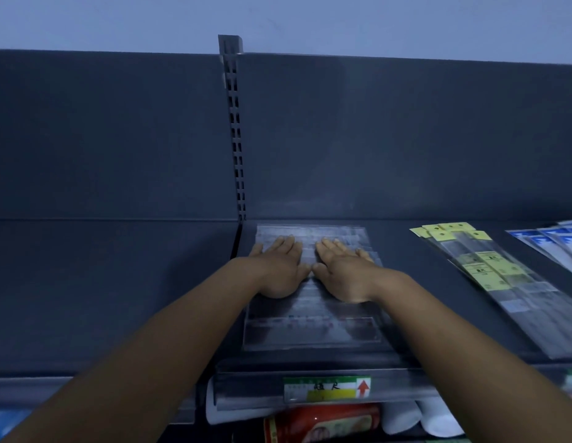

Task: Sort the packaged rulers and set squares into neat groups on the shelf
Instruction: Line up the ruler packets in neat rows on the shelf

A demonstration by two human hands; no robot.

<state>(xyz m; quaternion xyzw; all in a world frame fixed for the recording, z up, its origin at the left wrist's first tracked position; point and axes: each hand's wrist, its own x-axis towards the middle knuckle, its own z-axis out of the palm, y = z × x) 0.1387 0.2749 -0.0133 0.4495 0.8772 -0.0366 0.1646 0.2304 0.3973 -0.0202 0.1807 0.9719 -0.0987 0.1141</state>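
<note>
A stack of clear packaged rulers (313, 327) lies flat at the centre of the frame on the dark shelf (118, 282). The left hand (280, 266) and right hand (343, 270) press on it side by side, fingers straight and close together. At right lie yellow-tagged ruler packs (489, 270), four tags showing, and blue-labelled packs (553, 243) at the frame edge. One price label (326, 388) sits below.

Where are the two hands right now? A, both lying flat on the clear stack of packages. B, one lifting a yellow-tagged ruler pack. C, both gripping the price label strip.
A: the left hand and right hand lie flat, fingers straight, side by side on the clear stack of packages.
</note>
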